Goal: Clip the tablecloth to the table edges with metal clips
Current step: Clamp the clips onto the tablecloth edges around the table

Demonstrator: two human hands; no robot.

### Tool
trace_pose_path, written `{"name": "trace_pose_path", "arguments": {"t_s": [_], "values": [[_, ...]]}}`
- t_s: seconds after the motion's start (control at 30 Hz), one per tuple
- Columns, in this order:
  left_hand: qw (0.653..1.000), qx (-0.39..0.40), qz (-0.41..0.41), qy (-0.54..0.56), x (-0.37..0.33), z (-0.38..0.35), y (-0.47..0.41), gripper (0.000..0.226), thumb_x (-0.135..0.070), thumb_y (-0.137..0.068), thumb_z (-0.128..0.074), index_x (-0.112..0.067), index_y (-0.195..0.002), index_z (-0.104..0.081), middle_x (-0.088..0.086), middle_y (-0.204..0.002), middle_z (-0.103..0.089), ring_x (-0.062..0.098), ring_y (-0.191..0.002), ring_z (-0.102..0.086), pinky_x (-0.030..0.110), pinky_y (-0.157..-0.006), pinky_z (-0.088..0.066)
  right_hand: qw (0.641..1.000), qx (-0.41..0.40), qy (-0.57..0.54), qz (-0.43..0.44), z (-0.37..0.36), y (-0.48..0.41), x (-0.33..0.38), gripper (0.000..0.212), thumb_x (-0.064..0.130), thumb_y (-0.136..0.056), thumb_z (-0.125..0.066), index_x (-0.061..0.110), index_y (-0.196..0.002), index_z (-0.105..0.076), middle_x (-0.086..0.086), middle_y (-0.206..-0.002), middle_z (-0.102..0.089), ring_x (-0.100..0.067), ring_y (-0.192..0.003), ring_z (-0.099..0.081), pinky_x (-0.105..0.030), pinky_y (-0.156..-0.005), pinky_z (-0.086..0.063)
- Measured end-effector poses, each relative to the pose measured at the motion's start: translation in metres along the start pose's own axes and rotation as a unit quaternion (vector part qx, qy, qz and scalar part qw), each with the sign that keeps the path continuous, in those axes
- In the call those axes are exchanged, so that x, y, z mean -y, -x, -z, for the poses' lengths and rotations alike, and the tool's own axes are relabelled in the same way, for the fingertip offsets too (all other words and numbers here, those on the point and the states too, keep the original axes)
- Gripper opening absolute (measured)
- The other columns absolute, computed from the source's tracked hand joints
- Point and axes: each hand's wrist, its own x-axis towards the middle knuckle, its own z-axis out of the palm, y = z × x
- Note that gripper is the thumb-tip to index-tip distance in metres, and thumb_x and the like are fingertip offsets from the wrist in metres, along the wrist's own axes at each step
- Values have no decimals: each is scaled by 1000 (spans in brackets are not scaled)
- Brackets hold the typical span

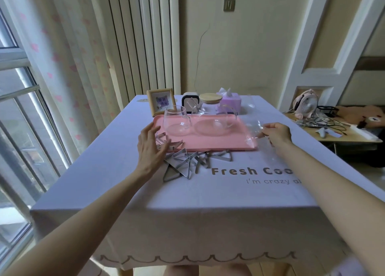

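Left hand (151,145), fingers spread and empty, hovered at the metal clips (185,161) heaped on the tablecloth (208,203) beside the pink tray (218,145) — right hand (277,133) pinched a clear wrapper (253,130) — where tangled clips might have snagged, jolting the glasses (177,119).

A home room: heart-print curtains (68,53) by the window (18,101) at left, a framed picture (160,101), tissue box (229,102) and small fan (306,103) at right.

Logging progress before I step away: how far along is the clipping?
Done: tablecloth lies spread. In hand: left hand touches the loose metal clips by the pink tray; right hand pinches a clear plastic bag. Left: no clip shows on any visible edge.
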Motion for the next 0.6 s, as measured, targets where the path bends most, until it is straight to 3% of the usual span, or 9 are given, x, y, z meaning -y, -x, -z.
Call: {"name": "trace_pose_path", "arguments": {"t_s": [0.1, 0.23, 0.33, 0.4, 0.5, 0.6], "values": [[1000, 20, 5, -10, -1, -4, 3, 77, -62, -75, -35, -12, -132, -44, 7, -142, -33, 23, -130, -31, 38, -106, -24, 999, -29, 22, -17, 17, -8, -15, 13, 12, -81, -68, 8, -93, -66, -7, -80, -69, -23, -85, -65, -30, -77, -49], [999, 27, 20, -38, -4, -9, 4, 60, -50, -79, -43, -11, -124, -51, 8, -130, -46, 26, -123, -39, 37, -99, -29, 990, -63, 126, 2, 22, -4, -16, 16, 15, -83, -66, 16, -99, -67, -8, -109, -67, -27, -98, -59, -29, -79, -41], [997, -1, 7, -80, -5, -9, 4, 29, -18, -86, -59, -8, -113, -58, 11, -117, -55, 33, -112, -45, 38, -90, -30, 971, -104, 203, 71, 16, 4, -5, 17, 16, -87, -57, 18, -100, -67, -9, -117, -62, -32, -105, -57, -32, -82, -42], [994, -1, -15, -108, -7, -7, 7, 21, -16, -87, -60, -10, -107, -61, 8, -112, -58, 32, -106, -46, 36, -84, -30, 956, -116, 233, 135, 7, 14, 5, 19, 14, -88, -52, 18, -98, -67, -10, -116, -60, -33, -100, -58, -32, -78, -40], [992, 11, -64, -112, -11, -5, 11, 13, -22, -86, -63, -11, -95, -64, 5, -102, -62, 28, -99, -49, 30, -76, -28, 936, -76, 262, 221, -12, 34, 24, 17, 14, -87, -53, 17, -96, -67, -7, -110, -63, -30, -97, -59, -31, -75, -40], [989, 49, -93, -104, -20, -6, 17, 18, -28, -85, -65, -12, -92, -66, 4, -100, -62, 26, -98, -51, 33, -77, -34, 913, 28, 311, 261, -31, 60, 34, 14, 19, -87, -57, 19, -95, -68, -1, -103, -68, -25, -97, -61, -28, -74, -41]]}}
